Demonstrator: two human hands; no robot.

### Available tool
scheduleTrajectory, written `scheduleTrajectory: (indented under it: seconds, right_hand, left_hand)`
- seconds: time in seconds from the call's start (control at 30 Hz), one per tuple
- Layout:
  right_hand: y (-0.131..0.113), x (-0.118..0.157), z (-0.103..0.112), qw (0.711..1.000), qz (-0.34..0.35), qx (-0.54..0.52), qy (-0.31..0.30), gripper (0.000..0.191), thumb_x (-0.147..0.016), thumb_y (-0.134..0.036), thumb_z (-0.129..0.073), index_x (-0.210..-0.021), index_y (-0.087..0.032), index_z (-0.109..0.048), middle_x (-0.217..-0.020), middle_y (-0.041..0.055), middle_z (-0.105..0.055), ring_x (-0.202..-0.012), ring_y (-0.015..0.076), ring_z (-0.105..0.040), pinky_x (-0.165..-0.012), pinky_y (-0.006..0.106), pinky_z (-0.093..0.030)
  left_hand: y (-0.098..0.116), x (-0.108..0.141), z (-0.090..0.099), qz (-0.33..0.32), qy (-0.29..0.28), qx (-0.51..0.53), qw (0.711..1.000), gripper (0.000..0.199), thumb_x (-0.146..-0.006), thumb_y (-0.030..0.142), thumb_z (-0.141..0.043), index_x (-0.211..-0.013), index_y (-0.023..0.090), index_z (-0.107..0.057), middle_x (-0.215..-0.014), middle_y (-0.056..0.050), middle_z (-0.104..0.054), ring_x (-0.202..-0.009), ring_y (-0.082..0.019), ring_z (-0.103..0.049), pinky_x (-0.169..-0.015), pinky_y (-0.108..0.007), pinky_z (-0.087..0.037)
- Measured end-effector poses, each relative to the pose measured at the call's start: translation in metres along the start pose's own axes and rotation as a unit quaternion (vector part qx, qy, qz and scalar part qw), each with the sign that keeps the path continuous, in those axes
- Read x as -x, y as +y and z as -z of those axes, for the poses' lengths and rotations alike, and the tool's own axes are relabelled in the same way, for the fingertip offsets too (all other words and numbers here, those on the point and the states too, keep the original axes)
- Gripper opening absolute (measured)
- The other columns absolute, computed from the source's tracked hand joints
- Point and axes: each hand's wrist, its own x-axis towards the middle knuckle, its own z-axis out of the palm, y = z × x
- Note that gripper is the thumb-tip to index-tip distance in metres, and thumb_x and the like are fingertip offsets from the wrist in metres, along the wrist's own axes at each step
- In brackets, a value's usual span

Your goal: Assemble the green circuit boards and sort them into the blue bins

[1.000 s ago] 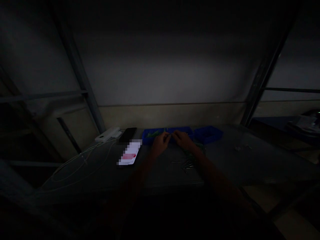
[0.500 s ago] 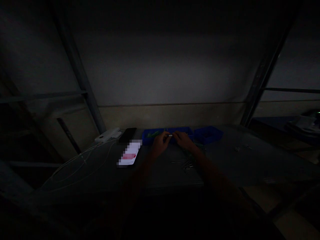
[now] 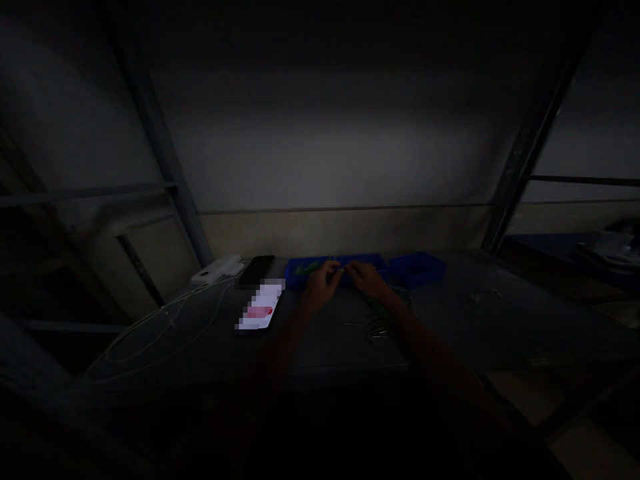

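Observation:
Both hands meet in front of the blue bins, fingers pinched toward each other over a small part too dim to name. My left hand (image 3: 321, 285) is closed at the left, thumb and fingertips together. From the right, my right hand (image 3: 365, 277) is closed too, its fingertips close to the left ones. Behind the left hand is a blue bin (image 3: 293, 280) with green pieces (image 3: 306, 268) in it. A second blue bin (image 3: 381, 261) lies behind the right hand. Under the right forearm, several thin metal-tipped pieces (image 3: 376, 328) lie on the dark table, some with green parts.
A lit phone (image 3: 263, 308) and a dark phone (image 3: 257, 270) lie left of the hands. Beside them are a white power strip (image 3: 217, 269) and loose white cables (image 3: 145, 327). Another blue bin (image 3: 417, 269) stands at the right, with small pieces (image 3: 474, 298) beyond it.
The hands stay nearly in place. The small pale piece seen between the fingertips earlier now shows much less. The picture is slightly brighter.

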Motion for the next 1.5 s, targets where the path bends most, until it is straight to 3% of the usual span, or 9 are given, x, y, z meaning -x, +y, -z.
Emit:
scheduleTrajectory:
  seconds: [0.2, 0.4, 0.53, 0.73, 1.0, 1.5]
  right_hand:
    - [-0.0011, 0.0011, 0.001, 1.0, 0.0, -0.019, -0.003, 0.033, -0.09, -0.034, -0.037, -0.077, -0.015, -0.059, -0.071, 0.0041, -0.061, -0.065, 0.0141, -0.055, -0.061, 0.023, -0.034]
    - [-0.007, 0.0041, 0.0053, 0.998, 0.0, -0.064, 0.006, 0.026, -0.086, -0.035, -0.046, -0.1, -0.016, -0.056, -0.062, -0.0026, -0.055, -0.055, 0.0103, -0.048, -0.053, 0.02, -0.031]
    - [-0.0046, 0.0025, 0.0036, 0.998, 0.01, -0.056, 0.0, 0.021, -0.087, -0.031, -0.043, -0.087, -0.016, -0.057, -0.066, -0.0006, -0.057, -0.059, 0.0103, -0.05, -0.056, 0.02, -0.032]
    - [-0.0022, 0.0008, 0.0021, 0.999, 0.002, -0.029, 0.014, 0.026, -0.089, -0.028, -0.037, -0.077, -0.015, -0.055, -0.068, 0.0018, -0.059, -0.064, 0.012, -0.052, -0.058, 0.021, -0.032]
    - [0.0011, -0.0004, -0.0003, 1.0, 0.003, -0.017, 0.011, 0.031, -0.09, -0.033, -0.035, -0.071, -0.017, -0.053, -0.063, 0.0007, -0.056, -0.06, 0.0128, -0.05, -0.056, 0.023, -0.029]
    - [-0.0013, 0.0007, -0.0023, 1.0, -0.019, 0.004, -0.007, 0.027, -0.09, -0.028, -0.034, -0.075, -0.016, -0.053, -0.064, 0.0016, -0.056, -0.059, 0.0118, -0.05, -0.055, 0.022, -0.028]
  left_hand:
    - [0.005, -0.0005, 0.0031, 0.002, -0.005, -0.014, 1.0, 0.022, -0.083, 0.035, -0.049, -0.091, 0.017, -0.058, -0.074, -0.002, -0.064, -0.068, -0.014, -0.061, -0.064, -0.025, -0.045]
    - [0.0053, -0.0007, 0.006, 0.008, -0.001, -0.045, 0.999, 0.025, -0.086, 0.032, -0.041, -0.079, 0.016, -0.059, -0.068, -0.002, -0.062, -0.064, -0.014, -0.057, -0.061, -0.024, -0.042]
    - [0.0046, 0.0006, 0.0043, 0.019, -0.02, -0.041, 0.999, 0.032, -0.088, 0.036, -0.038, -0.073, 0.016, -0.058, -0.062, -0.001, -0.059, -0.06, -0.013, -0.055, -0.059, -0.024, -0.04]
    - [0.0045, 0.0023, 0.0011, 0.002, -0.033, 0.002, 0.999, 0.029, -0.082, 0.036, -0.05, -0.101, 0.016, -0.056, -0.068, -0.001, -0.06, -0.064, -0.013, -0.058, -0.06, -0.023, -0.043]
    - [0.006, 0.0014, 0.002, -0.006, -0.031, -0.008, 0.999, 0.028, -0.084, 0.04, -0.046, -0.093, 0.017, -0.058, -0.064, 0.0, -0.059, -0.06, -0.012, -0.056, -0.057, -0.022, -0.042]
    - [0.0076, 0.0016, 0.0003, -0.006, -0.02, -0.016, 1.0, 0.018, -0.079, 0.032, -0.051, -0.089, 0.018, -0.057, -0.062, 0.002, -0.057, -0.057, -0.01, -0.054, -0.056, -0.021, -0.041]
